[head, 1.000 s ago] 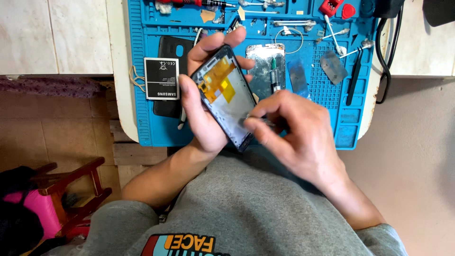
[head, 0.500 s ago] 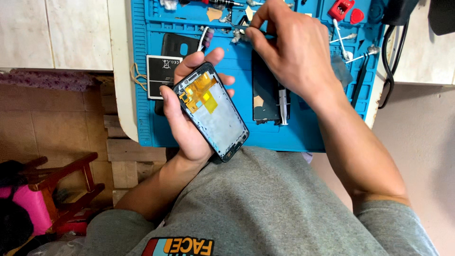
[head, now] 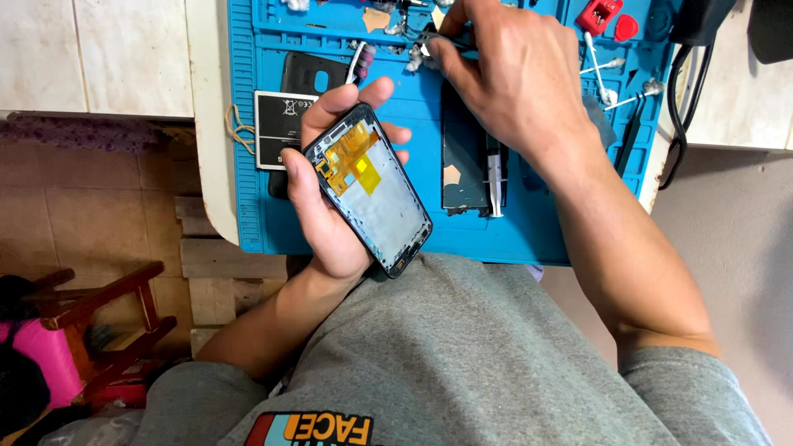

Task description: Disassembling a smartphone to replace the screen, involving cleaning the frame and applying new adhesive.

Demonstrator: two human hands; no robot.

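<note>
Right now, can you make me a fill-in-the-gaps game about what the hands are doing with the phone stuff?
1. The left hand holds an opened ____ with an orange strip inside.
2. The right hand reaches over the ____-coloured work mat.
3. The flat black and white battery lies to the ____ of the held phone frame.

Missing words: phone; blue; left

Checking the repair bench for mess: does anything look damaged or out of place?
Nothing looks broken. The opened phone frame in the left hand shows bare orange flex, and the battery overhangs the blue mat's left edge.
</note>
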